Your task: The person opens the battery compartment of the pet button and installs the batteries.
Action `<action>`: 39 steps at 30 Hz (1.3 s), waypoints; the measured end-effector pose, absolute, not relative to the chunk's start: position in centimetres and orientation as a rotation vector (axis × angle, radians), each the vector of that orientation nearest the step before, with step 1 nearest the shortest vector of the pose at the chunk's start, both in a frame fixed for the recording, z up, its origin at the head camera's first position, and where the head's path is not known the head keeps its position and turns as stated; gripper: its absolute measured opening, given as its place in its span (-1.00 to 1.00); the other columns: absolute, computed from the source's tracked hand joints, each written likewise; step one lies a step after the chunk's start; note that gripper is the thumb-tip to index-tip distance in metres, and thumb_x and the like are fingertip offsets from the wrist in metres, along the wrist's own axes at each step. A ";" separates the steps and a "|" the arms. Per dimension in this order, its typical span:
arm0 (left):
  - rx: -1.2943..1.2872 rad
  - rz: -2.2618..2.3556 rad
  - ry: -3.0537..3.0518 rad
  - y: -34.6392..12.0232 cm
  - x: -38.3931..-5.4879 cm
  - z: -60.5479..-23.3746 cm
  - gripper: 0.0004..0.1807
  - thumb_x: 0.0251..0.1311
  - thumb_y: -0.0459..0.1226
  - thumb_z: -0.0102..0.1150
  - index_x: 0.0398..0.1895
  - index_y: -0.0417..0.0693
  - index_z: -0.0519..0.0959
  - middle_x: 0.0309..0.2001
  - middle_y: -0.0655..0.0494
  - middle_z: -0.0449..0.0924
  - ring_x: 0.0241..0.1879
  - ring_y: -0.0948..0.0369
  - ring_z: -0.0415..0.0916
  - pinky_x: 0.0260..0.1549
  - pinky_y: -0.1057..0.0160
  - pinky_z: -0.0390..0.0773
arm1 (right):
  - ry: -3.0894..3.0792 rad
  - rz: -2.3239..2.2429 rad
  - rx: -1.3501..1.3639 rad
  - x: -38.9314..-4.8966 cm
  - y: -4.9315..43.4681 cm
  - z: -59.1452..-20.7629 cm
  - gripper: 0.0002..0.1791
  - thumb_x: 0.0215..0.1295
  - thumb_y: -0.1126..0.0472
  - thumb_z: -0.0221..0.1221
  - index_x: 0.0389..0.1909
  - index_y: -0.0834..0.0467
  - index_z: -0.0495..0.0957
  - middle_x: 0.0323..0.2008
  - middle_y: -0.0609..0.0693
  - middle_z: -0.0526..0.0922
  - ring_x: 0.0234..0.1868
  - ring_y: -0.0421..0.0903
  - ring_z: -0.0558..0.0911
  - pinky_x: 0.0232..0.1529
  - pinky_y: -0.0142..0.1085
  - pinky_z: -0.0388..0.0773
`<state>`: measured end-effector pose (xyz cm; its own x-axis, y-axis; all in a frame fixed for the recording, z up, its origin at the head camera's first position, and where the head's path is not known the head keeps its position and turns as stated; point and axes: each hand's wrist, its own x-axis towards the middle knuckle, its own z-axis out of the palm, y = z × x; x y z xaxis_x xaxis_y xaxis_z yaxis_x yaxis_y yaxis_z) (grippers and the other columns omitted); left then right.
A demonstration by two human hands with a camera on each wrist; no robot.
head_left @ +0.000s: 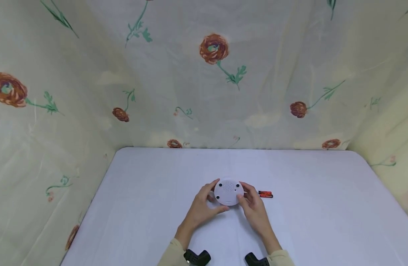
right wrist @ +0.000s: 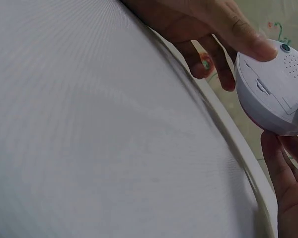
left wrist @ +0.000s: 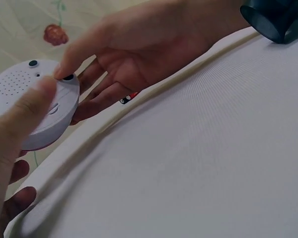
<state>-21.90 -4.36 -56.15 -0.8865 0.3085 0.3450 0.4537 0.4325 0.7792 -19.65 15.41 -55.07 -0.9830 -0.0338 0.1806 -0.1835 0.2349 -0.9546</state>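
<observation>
A white round device is held over the table with its underside facing up. That face carries a patch of small holes, dark round feet and a battery cover. My left hand holds it from the left, fingers at the far edge and thumb by the near edge. From the right, my right hand grips it, its thumb on the face near a foot. A reddish rim shows along the lower side in the wrist views. Two red-and-black batteries lie on the table just right of my right hand.
The white-covered table has rounded far corners. Pale floral fabric hangs behind it and at both sides. Dark wrist-worn devices sit near both sleeves.
</observation>
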 end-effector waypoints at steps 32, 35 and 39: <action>-0.671 -1.322 -2.612 -4.0 -21.9 -56.6 0.20 -0.31 0.13 0.50 0.42 0.16 0.00 0.27 0.16 0.37 0.17 0.23 0.41 0.12 0.14 0.45 | -2.510 1.765 0.300 -19.2 14.3 -55.2 -0.44 0.37 0.07 0.08 0.34 0.04 0.18 0.24 0.09 0.33 0.17 0.18 0.52 0.08 -0.20 0.53; -0.656 -1.291 -2.611 -4.1 -21.8 -56.5 0.22 -0.33 0.16 0.50 0.43 0.22 -0.02 0.23 0.14 0.42 0.03 0.21 0.46 -0.03 0.21 0.47 | -2.527 1.688 0.318 -19.2 14.2 -55.2 -0.43 0.37 0.08 0.07 0.35 0.03 0.17 0.22 0.07 0.35 0.08 0.09 0.60 0.03 -0.25 0.57; -0.683 -1.319 -2.592 -4.3 -21.8 -56.4 0.19 -0.30 0.12 0.50 0.45 0.25 -0.01 0.28 0.15 0.37 0.12 0.21 0.43 0.06 0.18 0.46 | -2.555 1.593 0.325 -19.1 14.1 -55.1 -0.43 0.36 0.10 0.09 0.35 0.02 0.18 0.18 0.02 0.39 -0.01 -0.07 0.62 -0.08 -0.36 0.59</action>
<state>-21.82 -4.32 -56.37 -0.8843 0.3263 0.3341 0.4621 0.5088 0.7263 -19.15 14.05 -55.11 -0.9706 -0.1211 0.2081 -0.2402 0.4252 -0.8726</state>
